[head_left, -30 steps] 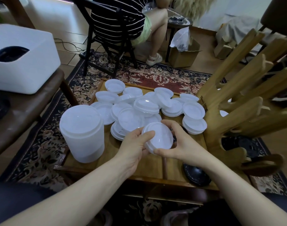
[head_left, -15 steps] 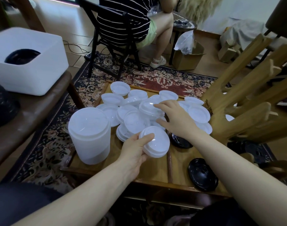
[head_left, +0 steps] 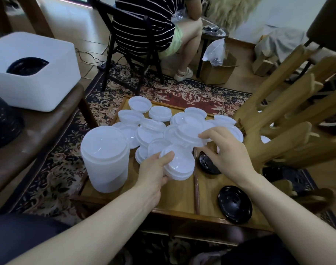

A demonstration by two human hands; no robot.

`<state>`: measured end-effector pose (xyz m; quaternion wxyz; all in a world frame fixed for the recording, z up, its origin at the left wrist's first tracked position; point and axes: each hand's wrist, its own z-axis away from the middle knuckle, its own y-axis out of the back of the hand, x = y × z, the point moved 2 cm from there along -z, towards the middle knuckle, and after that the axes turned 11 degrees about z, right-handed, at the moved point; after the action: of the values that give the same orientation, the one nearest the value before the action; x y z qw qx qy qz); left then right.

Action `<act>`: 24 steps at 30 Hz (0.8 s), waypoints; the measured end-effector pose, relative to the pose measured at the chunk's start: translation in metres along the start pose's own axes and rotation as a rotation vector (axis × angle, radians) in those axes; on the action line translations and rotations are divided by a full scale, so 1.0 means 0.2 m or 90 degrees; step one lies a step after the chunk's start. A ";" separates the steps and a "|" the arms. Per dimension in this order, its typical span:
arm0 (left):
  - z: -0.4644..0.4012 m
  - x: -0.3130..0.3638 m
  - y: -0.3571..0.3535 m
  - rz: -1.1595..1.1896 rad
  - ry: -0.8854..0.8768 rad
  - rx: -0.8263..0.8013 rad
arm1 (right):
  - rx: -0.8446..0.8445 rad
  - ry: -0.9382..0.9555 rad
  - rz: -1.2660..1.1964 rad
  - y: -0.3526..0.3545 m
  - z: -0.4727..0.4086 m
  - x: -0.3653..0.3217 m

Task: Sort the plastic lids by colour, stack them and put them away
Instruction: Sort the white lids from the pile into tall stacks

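Observation:
Several white plastic lids [head_left: 157, 113] lie scattered and overlapping on the low wooden table [head_left: 178, 194]. My left hand [head_left: 153, 171] grips a small stack of white lids [head_left: 180, 165] above the table's middle. My right hand [head_left: 228, 150] pinches the rim of another white lid [head_left: 188, 134], lifted and tilted just beyond the stack. A tall stack of white lids [head_left: 105, 159] stands at the table's left. One black lid [head_left: 235, 204] lies at the front right, and another black lid [head_left: 206, 162] is partly hidden under my right hand.
A white bin [head_left: 33, 73] holding black lids sits on a brown bench [head_left: 39, 131] to the left. A wooden rack [head_left: 289, 121] leans over the table's right side. A person sits on a black chair [head_left: 132, 46] beyond the table. A patterned rug [head_left: 56, 169] covers the floor.
My right hand left the held stack, reached into the pile and has drawn back with a white lid pinched at its rim. My left hand kept holding the stack.

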<state>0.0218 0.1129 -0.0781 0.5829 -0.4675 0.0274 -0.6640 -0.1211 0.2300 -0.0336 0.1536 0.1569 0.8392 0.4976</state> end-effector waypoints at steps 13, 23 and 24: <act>0.01 0.01 -0.03 0.013 -0.021 -0.061 | -0.194 -0.125 -0.474 0.01 0.22 -0.10; 0.03 0.00 -0.05 0.007 0.029 -0.091 | -0.233 -0.196 -0.457 -0.05 0.18 -0.07; 0.03 0.00 -0.05 0.008 0.042 -0.090 | -0.247 -0.189 -0.455 -0.04 0.18 -0.07</act>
<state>0.0186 0.1196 -0.0698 0.5514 -0.4853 0.0962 -0.6717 -0.0951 0.2496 -0.0554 0.4619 -0.1053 0.7003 0.5340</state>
